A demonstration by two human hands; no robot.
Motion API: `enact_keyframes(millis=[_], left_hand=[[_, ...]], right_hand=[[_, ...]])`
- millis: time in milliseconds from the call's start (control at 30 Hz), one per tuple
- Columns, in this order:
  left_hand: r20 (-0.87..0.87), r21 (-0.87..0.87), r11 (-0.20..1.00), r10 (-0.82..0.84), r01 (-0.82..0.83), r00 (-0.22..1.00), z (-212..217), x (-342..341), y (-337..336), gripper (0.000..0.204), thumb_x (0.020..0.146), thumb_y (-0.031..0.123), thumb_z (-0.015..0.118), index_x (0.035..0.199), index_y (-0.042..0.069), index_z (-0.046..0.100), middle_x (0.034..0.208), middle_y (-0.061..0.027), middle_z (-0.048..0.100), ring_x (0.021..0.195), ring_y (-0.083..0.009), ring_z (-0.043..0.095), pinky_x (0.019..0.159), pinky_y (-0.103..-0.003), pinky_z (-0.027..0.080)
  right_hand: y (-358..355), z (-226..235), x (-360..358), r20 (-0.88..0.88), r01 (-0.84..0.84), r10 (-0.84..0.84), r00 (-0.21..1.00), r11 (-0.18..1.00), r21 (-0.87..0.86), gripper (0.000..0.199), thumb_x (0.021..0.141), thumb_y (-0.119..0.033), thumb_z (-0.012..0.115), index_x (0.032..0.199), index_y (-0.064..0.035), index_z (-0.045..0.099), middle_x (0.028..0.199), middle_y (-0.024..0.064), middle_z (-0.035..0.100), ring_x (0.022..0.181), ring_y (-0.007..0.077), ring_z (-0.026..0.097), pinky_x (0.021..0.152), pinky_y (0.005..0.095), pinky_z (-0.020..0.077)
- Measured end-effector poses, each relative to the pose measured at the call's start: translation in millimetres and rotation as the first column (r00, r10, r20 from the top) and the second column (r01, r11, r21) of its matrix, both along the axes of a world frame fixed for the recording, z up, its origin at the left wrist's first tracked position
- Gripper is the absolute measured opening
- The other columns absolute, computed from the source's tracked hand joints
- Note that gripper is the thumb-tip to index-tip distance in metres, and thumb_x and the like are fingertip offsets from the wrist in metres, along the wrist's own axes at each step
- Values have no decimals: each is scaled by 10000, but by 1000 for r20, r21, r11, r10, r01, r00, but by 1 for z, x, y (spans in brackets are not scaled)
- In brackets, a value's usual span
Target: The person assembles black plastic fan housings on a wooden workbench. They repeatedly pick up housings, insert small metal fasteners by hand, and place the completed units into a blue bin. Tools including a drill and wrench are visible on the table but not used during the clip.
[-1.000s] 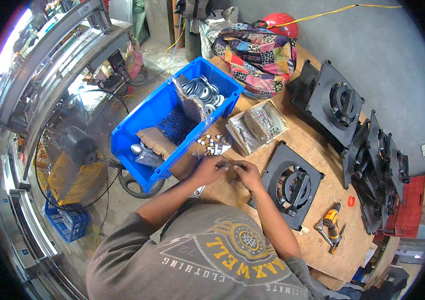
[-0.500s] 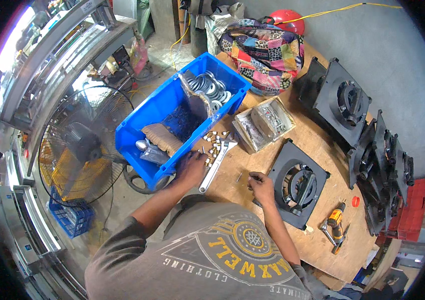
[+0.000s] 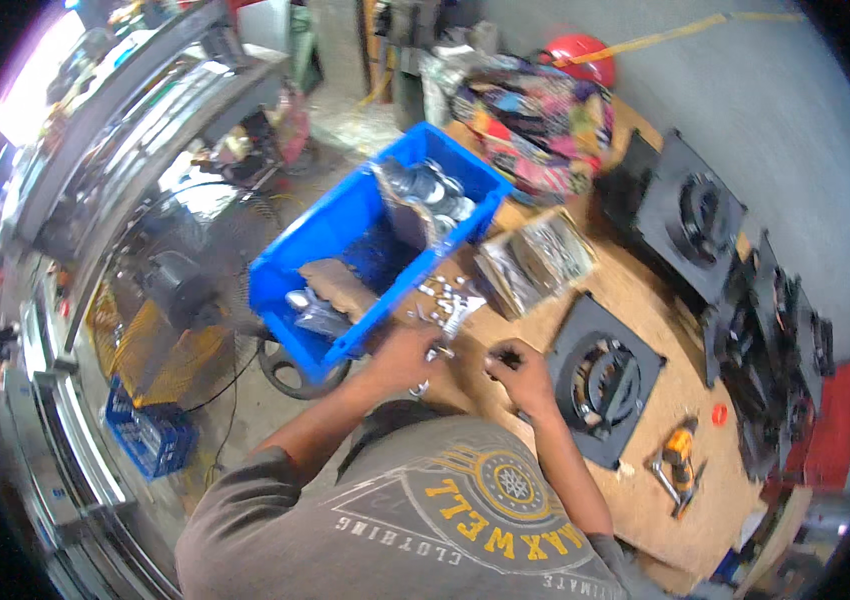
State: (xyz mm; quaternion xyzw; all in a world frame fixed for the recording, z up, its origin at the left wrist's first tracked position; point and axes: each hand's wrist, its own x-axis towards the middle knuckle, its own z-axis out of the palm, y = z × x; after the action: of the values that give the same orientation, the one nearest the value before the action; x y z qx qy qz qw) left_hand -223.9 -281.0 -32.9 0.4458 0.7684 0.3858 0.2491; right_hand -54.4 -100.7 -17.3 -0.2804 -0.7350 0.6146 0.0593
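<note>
My left hand is closed in a pinch over the handle of an adjustable wrench, which lies on the wooden table. A small shiny metal piece shows at its fingertips, blurred by motion. Just right of it, my right hand has thumb and fingers pressed together, their tips dark; what they hold, if anything, cannot be made out. Several small brass-and-white fittings are scattered beside the wrench head. A black square plate with a round ring-shaped opening lies flat to the right of my right hand.
A blue bin with metal rings and cardboard dividers stands at the left. Behind the plate sits an open box of screws. A yellow-black power drill, a red ring and more black plates are at the right; a fan stands far left.
My left hand has come off the fittings pile toward me and right, over the wrench, with a small metal piece in its fingers. My right hand stays near the plate. The whole view has shifted slightly.
</note>
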Motion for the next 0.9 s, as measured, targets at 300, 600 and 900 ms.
enact_keyframes(millis=[300, 600, 900], left_hand=[[355, 152, 975, -206, 162, 912, 26, 9, 21, 253, 980, 226, 602, 1120, 16, 587, 1005, -164, 678, 949, -262, 658, 842, -416, 505], [831, 234, 941, -62, -245, 554, 22, 32, 8, 285, 989, 262, 622, 1122, 17, 561, 939, -73, 645, 784, -139, 621, 659, -304, 533], [496, 123, 970, 122, -209, 860, -3, 33, 6, 332, 965, 279, 628, 1115, -13, 577, 909, -116, 648, 815, -176, 622, 708, -359, 506]], right_hand=[[-18, 43, -20, -75, 89, -77, 994, 981, 171, 259, 867, -45, 676, 1108, 50, 674, 986, 105, 684, 885, 169, 623, 827, 317, 505], [-32, 40, -42, -253, -54, 99, 962, 982, 181, 206, 896, -104, 709, 1045, 29, 661, 946, 84, 679, 843, 153, 627, 759, 295, 516], [-22, 16, -41, -182, -169, 193, 964, 976, 140, 219, 883, -69, 689, 1054, 68, 670, 1005, 104, 675, 892, 173, 630, 761, 307, 527]])
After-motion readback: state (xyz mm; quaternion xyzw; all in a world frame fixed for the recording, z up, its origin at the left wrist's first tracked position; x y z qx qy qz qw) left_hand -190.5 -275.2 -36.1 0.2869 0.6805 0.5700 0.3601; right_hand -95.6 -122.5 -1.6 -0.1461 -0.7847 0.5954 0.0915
